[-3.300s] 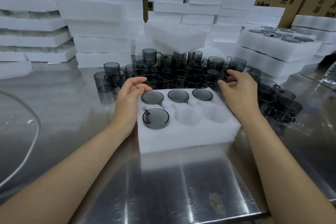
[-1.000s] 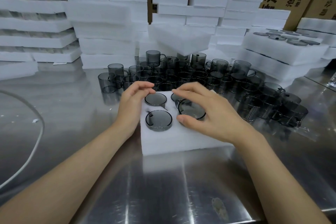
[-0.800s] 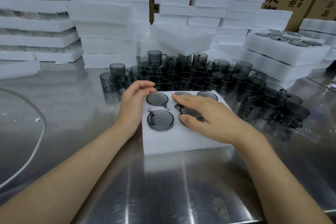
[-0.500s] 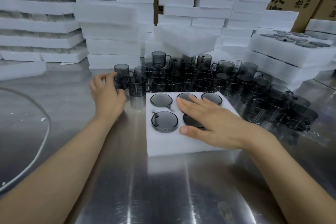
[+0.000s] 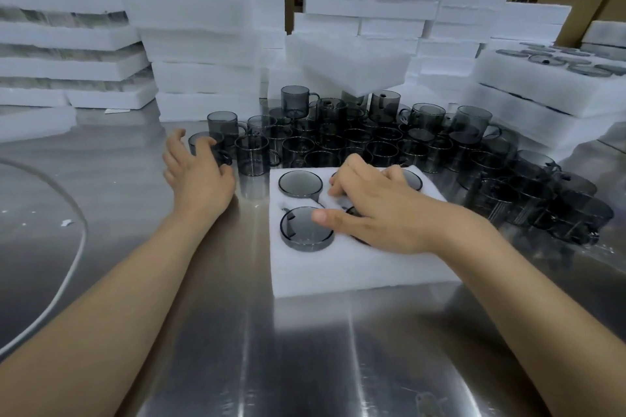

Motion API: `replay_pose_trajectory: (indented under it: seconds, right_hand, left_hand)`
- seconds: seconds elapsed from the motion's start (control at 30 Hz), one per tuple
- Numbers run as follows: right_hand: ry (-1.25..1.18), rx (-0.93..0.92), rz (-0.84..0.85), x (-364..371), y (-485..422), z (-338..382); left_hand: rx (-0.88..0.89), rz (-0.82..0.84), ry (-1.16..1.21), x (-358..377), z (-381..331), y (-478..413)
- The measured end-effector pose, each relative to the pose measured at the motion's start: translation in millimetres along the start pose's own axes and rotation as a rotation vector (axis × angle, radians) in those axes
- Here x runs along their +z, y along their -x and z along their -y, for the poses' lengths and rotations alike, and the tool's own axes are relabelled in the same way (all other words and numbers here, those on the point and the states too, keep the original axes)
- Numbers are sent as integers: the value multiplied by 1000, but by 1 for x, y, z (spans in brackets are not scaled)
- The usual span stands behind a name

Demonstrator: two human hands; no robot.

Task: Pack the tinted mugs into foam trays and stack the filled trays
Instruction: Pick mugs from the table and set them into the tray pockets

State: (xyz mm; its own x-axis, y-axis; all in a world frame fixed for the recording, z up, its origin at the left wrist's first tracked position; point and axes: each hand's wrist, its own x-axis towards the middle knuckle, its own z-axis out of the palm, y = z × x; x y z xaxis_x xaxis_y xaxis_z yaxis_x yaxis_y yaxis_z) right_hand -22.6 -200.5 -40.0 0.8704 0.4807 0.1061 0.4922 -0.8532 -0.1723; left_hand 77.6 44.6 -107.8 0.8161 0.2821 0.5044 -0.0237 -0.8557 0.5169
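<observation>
Right hand (image 5: 382, 210) is palm-down on the foam tray (image 5: 338, 276). Its fingers (image 5: 342, 179) are bunched together and bent, tips on the foam between the back pockets, pinching nothing. The thumb (image 5: 327, 215) sticks out sideways, tip touching the rim of the front-left mug (image 5: 303, 234). The back-left mug (image 5: 299, 183) sits just beside the fingertips, not touching them. A hidden mug (image 5: 359, 241) is under the palm, with only a dark edge showing. The back-right mug (image 5: 413, 179) peeks out just past the knuckles.

Left hand (image 5: 200, 176) is off the tray, at the near-left edge of the loose mugs (image 5: 372, 142) on the steel table (image 5: 305, 349). Its fingers (image 5: 174, 142) are spread and curved around the outermost mug (image 5: 198, 138); can't tell if they actually grip it.

Well beyond both sets of fingertips are the foam stacks (image 5: 203, 44). The filled trays (image 5: 542, 88) are stacked far off the right hand's little-finger side. A white cable (image 5: 76, 247) runs outboard of the left hand.
</observation>
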Motion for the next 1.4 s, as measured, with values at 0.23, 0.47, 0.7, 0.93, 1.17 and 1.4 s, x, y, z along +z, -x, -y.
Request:
replay_pose_trajectory:
  seconds: [0.23, 0.47, 0.7, 0.93, 1.17, 1.4]
  right_hand:
    - [-99, 32, -103, 12, -20, -4]
    - [-601, 85, -447, 7, -11, -5]
    - [-769, -55, -594, 0, -1, 1]
    - [-809, -289, -352, 1, 6, 1]
    - [-834, -54, -593, 0, 1, 0]
    - [-885, 257, -865, -8, 3, -18]
  left_hand:
    - [-28, -35, -41, -1, 0, 4]
    - [46, -186, 65, -28, -25, 12]
    - [615, -258, 517, -67, -84, 54]
    - [927, -296, 618, -67, -94, 65]
    - [637, 342, 698, -65, -97, 75]
    - [718, 703, 25, -60, -94, 79]
